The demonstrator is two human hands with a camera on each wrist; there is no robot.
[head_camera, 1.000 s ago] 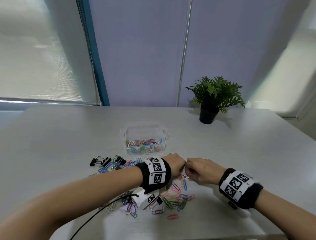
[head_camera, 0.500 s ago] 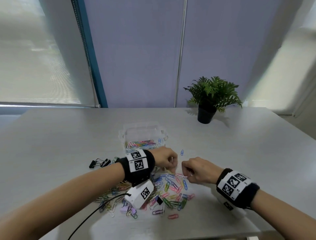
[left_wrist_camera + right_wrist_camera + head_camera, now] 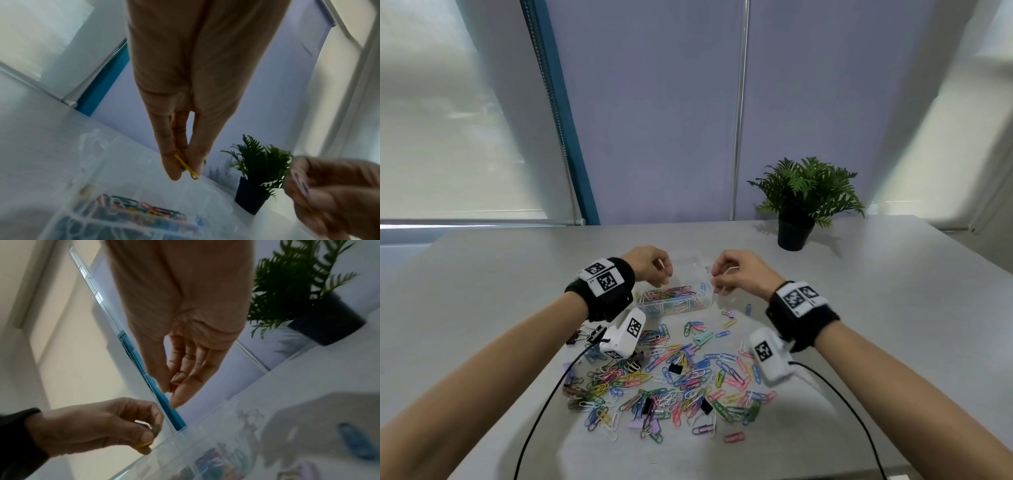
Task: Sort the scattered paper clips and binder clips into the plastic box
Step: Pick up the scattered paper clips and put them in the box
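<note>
The clear plastic box [image 3: 707, 301] stands mid-table with several coloured paper clips [image 3: 671, 294] inside. Both hands hover just above it. My left hand [image 3: 666, 277] pinches a yellow paper clip [image 3: 186, 167] between thumb and fingertips [image 3: 172, 172] over the box's left part. My right hand [image 3: 717, 279] is over the right end, fingertips [image 3: 176, 400] pinched together on what looks like a pale paper clip [image 3: 717, 289]; the right wrist view hides it. Scattered paper clips [image 3: 671, 380] and black binder clips [image 3: 674, 368] lie on the table nearer to me.
A potted plant [image 3: 796, 233] stands at the back right of the grey table [image 3: 893, 308]. A mint binder clip [image 3: 703, 337] and more black binder clips [image 3: 582, 337] lie near the pile's edges. Black cables [image 3: 541, 421] trail from both wrist cameras towards the front edge.
Both hands rose from the pile and moved away from me to above the box, each carrying a clip. The head camera tilted, so the pile now shows in front.
</note>
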